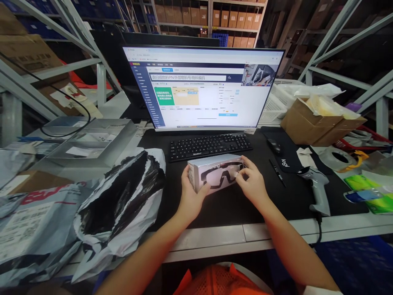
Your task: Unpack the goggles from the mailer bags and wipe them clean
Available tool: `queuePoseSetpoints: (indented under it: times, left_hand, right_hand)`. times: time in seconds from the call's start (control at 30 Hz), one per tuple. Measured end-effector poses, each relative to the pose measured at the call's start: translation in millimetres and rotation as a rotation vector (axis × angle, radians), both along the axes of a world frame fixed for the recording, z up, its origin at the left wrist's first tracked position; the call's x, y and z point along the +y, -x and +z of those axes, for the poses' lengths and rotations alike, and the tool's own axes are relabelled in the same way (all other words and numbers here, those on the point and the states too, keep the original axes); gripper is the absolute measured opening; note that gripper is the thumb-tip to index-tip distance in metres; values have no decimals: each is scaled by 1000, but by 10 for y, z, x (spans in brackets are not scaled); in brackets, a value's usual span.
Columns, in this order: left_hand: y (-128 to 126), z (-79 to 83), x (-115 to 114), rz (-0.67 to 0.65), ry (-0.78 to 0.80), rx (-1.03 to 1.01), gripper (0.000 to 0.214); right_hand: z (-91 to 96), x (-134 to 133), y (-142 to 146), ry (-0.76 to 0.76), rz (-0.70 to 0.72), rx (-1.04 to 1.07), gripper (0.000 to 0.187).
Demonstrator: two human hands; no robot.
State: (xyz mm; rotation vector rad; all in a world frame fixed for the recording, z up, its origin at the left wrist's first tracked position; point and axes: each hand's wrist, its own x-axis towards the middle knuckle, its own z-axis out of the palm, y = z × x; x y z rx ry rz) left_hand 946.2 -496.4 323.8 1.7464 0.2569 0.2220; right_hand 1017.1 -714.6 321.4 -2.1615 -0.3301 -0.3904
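Between my two hands is a small silver-grey box (219,174) with a picture of wraparound glasses on its front, tilted above the black desk mat. My left hand (193,192) grips the box's left end, its thumb across the lower front. At the right end, my right hand (251,180) has its index finger on the top corner, with thumb and other fingers bent against the front face. Just behind the box lies a black keyboard (210,146). A torn-open plastic mailer bag (123,200), black inside, rests to the left of my left hand.
A monitor (202,94) stands at the back. To the right are a mouse (274,146), a pen (277,173), a barcode scanner (316,190), a tape roll (336,159) and a cardboard box (313,123). On the left sit a grey divided tray (92,139) and another mailer bag (37,221).
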Motion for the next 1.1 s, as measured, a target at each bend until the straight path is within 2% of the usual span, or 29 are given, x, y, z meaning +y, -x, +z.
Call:
queuePoseSetpoints:
  times: [0.13,0.23,0.33,0.43,0.53,0.67,0.87,0.97,1.03,1.1]
  left_hand:
    - [-52,-55,48,2,31,-10,88]
    - [-69,-82,67,10,30,-3,87]
    - [-69,-73,73,10,17,-2,86]
    - [-74,-42,75,7,31,-7,87]
    - [-99,-39,77,18,173,35,82]
    - [-142,-116,81,24,383,224,65]
    - [-182,-193,130,19,393,263,63]
    - [-225,-190,191,-28,368,314,64]
    - [-260,-188,231,-83,326,355,65]
    - [-285,-176,258,-127,247,309,62]
  right_hand:
    - [-8,-57,-55,-61,67,41,20]
    - [-18,-74,-61,-53,72,74,22]
    - [-38,-58,-58,-23,58,85,24]
    - [-49,-50,-66,-63,64,89,24]
    - [-32,-93,-86,-156,65,165,22]
    - [-7,-175,-113,-361,96,265,21]
    - [42,-271,-182,-734,162,355,21]
    - [128,-396,-224,-918,131,309,21]
    - [179,-457,-228,-922,101,262,20]
    - [204,-454,-201,-877,119,250,21]
